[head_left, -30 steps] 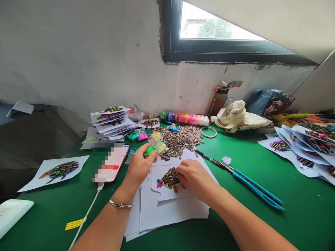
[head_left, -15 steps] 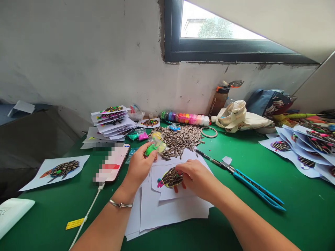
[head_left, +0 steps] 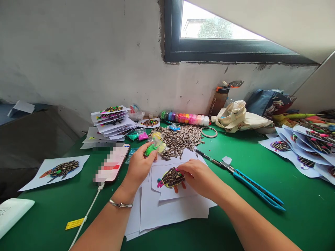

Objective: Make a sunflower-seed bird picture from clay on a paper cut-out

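In my left hand (head_left: 141, 162) is an open plastic bag of green modelling clay (head_left: 150, 150), pinched between thumb and fingers. My right hand (head_left: 197, 176) is closed, its fingertips at the upper right of a seed-covered animal picture (head_left: 171, 177). A small pink bit of clay (head_left: 177, 169) shows at those fingertips, close to a green dot on the seeds. The animal has a pink and teal head, a yellow-green rim and orange legs. It lies on white paper (head_left: 175, 212) stacked on the green table. My right fingers hide its back end.
Sunflower seeds (head_left: 183, 139) are heaped behind the papers, beside clay packets (head_left: 142, 135). A phone (head_left: 115, 162) on a cable lies left. A pen (head_left: 211, 160) and blue tweezers (head_left: 259, 190) lie right. Finished pictures (head_left: 112, 122) are stacked at both sides; a bottle (head_left: 218, 101) stands behind.
My right fingers have shifted slightly at the animal's upper back, and a pink bit of clay now shows at their tips. My left hand stays still with the clay bag.
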Available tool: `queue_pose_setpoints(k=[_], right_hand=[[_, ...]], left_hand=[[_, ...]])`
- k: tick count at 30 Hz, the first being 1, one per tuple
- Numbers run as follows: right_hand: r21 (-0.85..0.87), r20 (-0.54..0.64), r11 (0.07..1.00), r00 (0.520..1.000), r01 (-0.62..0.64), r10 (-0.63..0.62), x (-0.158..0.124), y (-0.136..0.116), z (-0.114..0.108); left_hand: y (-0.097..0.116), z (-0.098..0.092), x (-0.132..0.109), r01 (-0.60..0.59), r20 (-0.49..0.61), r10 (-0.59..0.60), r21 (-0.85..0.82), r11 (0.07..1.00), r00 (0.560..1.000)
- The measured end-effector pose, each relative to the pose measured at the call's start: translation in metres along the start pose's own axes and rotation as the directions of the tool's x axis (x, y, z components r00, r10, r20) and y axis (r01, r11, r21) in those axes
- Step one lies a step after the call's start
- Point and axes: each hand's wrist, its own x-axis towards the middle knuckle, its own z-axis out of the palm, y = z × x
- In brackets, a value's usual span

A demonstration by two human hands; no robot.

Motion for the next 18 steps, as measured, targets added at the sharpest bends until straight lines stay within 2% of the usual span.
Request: queue_pose_setpoints(k=[5, 10, 18], right_hand=[[-0.135, -0.029, 0.987, 0.996, -0.084, 0.080, 0.002, 0.006, 0.004], [-0.248, 0.029, 0.965, 0.995, -0.088, 0.098, 0.005, 0.011, 0.005], [-0.207, 0.052, 0.977, 0.997, -0.051, 0.063, 0.002, 0.010, 0.007]], left_hand=[[-0.002, 0.001, 0.001, -0.006, 0.003, 0.006, -0.013, 1.000, 1.000], [-0.003, 0.001, 0.001, -0.007, -0.013, 0.007, 0.003, 1.000, 1.000], [-0.006, 0.002, 0.002, -0.011, 0.010, 0.011, -0.035, 0.999, 1.000]])
